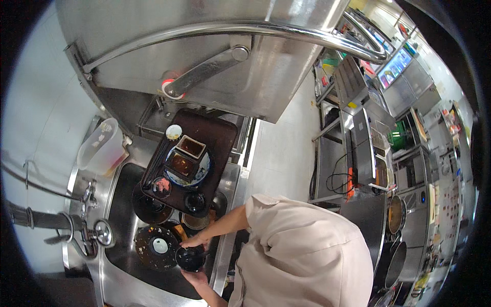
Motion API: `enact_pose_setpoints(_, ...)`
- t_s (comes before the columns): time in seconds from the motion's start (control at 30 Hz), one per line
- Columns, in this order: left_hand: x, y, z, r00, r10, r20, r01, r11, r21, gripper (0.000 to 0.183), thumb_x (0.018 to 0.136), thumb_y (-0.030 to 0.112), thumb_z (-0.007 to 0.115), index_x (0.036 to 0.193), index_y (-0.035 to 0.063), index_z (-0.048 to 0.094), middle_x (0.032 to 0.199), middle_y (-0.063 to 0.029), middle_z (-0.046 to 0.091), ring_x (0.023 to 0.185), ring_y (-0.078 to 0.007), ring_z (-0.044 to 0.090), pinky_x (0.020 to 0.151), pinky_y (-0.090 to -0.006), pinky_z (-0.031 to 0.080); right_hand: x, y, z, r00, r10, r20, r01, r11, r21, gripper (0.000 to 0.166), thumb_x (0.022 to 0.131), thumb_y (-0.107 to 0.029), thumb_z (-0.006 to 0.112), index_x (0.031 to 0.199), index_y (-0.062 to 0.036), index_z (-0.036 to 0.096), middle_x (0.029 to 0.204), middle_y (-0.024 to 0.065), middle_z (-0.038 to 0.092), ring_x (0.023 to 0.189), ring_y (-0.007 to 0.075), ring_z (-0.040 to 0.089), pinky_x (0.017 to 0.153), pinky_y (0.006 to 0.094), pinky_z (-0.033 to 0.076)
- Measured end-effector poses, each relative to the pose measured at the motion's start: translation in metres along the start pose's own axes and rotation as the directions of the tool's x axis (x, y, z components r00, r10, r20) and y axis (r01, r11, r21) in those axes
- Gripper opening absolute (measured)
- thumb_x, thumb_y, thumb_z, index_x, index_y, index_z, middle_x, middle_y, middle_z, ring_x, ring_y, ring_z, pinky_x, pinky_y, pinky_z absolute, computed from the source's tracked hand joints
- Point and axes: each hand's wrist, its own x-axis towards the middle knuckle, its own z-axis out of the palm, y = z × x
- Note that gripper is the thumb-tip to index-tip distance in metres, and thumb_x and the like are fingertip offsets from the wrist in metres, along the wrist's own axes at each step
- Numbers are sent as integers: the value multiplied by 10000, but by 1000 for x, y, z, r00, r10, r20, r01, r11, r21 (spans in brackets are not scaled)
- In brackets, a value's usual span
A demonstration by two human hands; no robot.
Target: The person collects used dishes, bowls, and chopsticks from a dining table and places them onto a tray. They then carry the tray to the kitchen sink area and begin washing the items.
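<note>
Both of my hands are on a black bowl (190, 258) over the sink. My right hand (196, 241) grips its upper side in the picture, and my left hand (195, 277) supports the opposite side. Right beside the bowl lies a round dark dish-like piece (144, 253) with a whitish centre and scattered food scraps. A brown tray (220, 142) rests over one end of the sink. On it are a blue-and-white plate (205, 169), two rectangular sauce dishes (191, 146), a small white dish (173, 132), a dish of pink food (162, 186) and a small black bowl (195, 202).
Below the tray, more dark bowls (147, 215) sit in the steel sink (121, 234). A tap (89, 193) and a spray hose fitting (101, 232) stand along the wall side. A translucent plastic container (100, 147) is at the corner. A steel hood-type machine with a bar handle (215, 28) overhangs the far end.
</note>
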Motion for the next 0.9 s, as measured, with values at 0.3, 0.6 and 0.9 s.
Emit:
enact_pose_setpoints(0.3, 66, -30, -40, 959, -258, 116, 275, 946, -174, 486, 853, 389, 350, 1213, 116, 529, 1209, -119, 546, 1130, -279, 520, 949, -454, 427, -1, -1, -9, 992, -29, -119, 22, 998, -63, 660, 798, -487, 426, 1385, -201, 335, 1233, 59, 398, 1091, 267, 404, 805, 473, 431)
enact_pose_setpoints(0.6, 127, -76, -125, 934, -345, -89, 340, 938, -63, 476, 819, 338, 371, 1170, 74, 553, 1119, -102, 602, 1007, -266, 591, 895, -416, 472, -21, 16, -25, 980, -35, -198, 21, 997, -73, 634, 777, -365, 427, 1374, -167, 343, 1089, 71, 455, 948, 251, 452, 715, 434, 447)
enact_pose_setpoints(0.9, 131, -67, -113, 894, -443, -73, 441, 897, -37, 430, 839, 299, 372, 1169, 83, 545, 1095, -101, 608, 977, -260, 597, 892, -436, 460, -25, 19, -22, 969, -24, -247, -23, 982, -187, 621, 757, -242, 429, 1364, -134, 352, 945, 82, 511, 805, 235, 501, 625, 395, 463)
